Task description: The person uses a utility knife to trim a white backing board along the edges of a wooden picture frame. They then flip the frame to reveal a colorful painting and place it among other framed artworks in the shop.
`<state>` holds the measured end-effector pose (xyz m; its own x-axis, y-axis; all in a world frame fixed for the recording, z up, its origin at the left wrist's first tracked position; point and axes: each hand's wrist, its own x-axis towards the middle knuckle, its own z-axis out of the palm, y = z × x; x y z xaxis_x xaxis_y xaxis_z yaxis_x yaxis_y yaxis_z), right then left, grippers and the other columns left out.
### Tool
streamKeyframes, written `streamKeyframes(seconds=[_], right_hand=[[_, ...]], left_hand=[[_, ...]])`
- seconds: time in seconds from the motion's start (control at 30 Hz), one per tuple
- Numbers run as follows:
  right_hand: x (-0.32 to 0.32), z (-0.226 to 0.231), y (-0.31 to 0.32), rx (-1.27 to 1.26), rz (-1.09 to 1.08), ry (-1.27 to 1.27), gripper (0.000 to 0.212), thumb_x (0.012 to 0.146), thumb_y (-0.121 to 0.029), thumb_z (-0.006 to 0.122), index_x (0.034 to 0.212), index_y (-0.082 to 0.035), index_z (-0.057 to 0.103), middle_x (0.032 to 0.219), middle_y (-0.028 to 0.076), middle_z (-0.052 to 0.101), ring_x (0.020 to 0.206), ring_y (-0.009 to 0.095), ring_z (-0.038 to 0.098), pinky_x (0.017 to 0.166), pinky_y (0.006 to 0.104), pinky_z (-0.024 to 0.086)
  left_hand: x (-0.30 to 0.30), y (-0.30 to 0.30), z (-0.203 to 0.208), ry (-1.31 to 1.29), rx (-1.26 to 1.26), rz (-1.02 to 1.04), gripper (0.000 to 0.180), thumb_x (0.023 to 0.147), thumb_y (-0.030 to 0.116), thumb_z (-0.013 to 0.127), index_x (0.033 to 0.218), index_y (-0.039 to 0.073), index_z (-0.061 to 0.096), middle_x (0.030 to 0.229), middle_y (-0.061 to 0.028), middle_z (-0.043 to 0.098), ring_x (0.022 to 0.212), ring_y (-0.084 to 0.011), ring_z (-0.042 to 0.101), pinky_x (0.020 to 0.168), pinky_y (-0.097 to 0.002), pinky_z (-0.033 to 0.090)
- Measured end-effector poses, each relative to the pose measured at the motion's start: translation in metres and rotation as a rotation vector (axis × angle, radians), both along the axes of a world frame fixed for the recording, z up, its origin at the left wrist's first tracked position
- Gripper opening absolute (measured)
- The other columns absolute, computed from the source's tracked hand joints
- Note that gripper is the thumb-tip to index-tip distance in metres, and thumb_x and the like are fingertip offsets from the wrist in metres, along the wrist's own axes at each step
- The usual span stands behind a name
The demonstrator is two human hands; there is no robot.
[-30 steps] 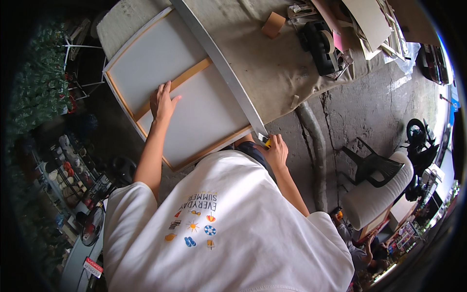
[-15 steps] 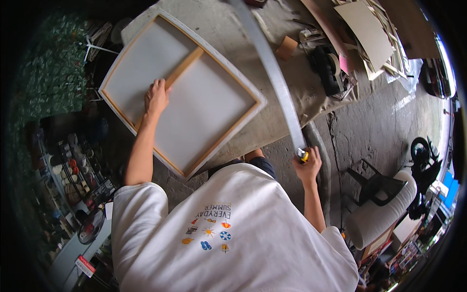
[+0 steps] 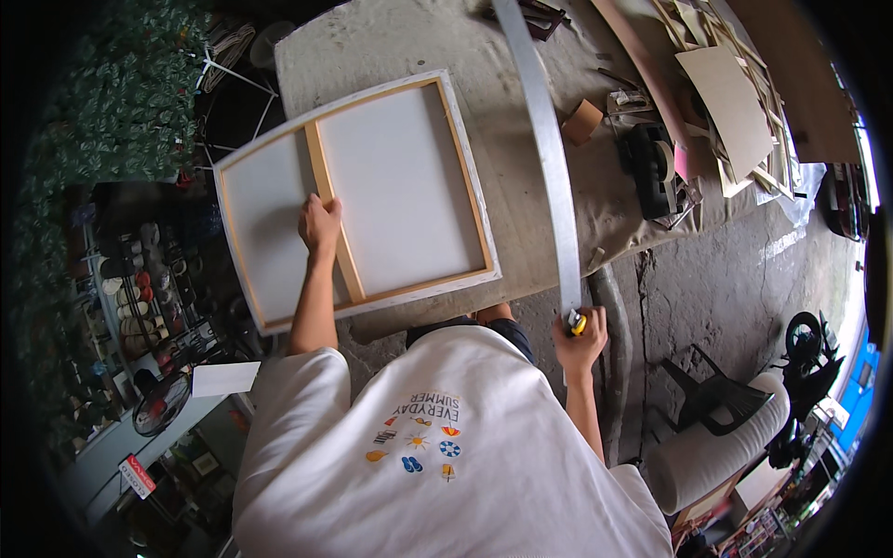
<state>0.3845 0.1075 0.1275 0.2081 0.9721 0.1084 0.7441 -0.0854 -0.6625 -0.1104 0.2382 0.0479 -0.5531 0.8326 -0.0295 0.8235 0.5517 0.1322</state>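
The white rectangular canvas on a pale wooden frame (image 3: 400, 177) overhangs the beige cloth-covered table (image 3: 353, 56); the left hand (image 3: 321, 226) grips its crossbar (image 3: 320, 167). The right hand (image 3: 582, 344) clasps a yellow-and-silver tool (image 3: 578, 325) and a long silver metal straightedge (image 3: 546, 139). A black desktop dispenser (image 3: 644, 166) holds a tape roll (image 3: 663, 160).

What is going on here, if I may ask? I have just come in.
The person's left hand grips the wooden crossbar of a stretched canvas, with its back side showing. The right hand holds a small yellow tool together with the near end of a long metal strip. The strip extends over the cloth-covered table, apart from the canvas. Beyond it, to the right, sits a black tape dispenser.
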Motion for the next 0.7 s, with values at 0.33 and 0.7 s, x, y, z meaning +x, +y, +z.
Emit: streamKeyframes(seconds=[0.33, 0.7], right_hand=[[-0.026, -0.062, -0.040, -0.085, 0.134, 0.022, 0.027, 0.061, -0.013, 0.077, 0.082, -0.003, 0.062, 0.080, 0.013, 0.058, 0.072, 0.035, 0.060, 0.064, 0.0433, 0.050], [-0.031, -0.110, -0.023, -0.155, 0.179, -0.136, 0.038, 0.055, -0.018, 0.082, 0.085, -0.006, 0.062, 0.081, 0.011, 0.055, 0.075, 0.034, 0.058, 0.066, 0.0442, 0.048]], left_hand=[[0.040, -0.030, -0.019, -0.181, -0.077, 0.239, 0.039, 0.083, 0.037, 0.076, 0.092, 0.002, 0.061, 0.097, -0.0169, 0.069, 0.094, -0.0375, 0.067, 0.081, -0.0466, 0.054], [0.105, 0.061, -0.021, -0.343, 0.265, -0.536, 0.075, 0.086, 0.044, 0.074, 0.138, -0.001, 0.045, 0.130, -0.0247, 0.054, 0.121, -0.0421, 0.051, 0.103, -0.0505, 0.041]])
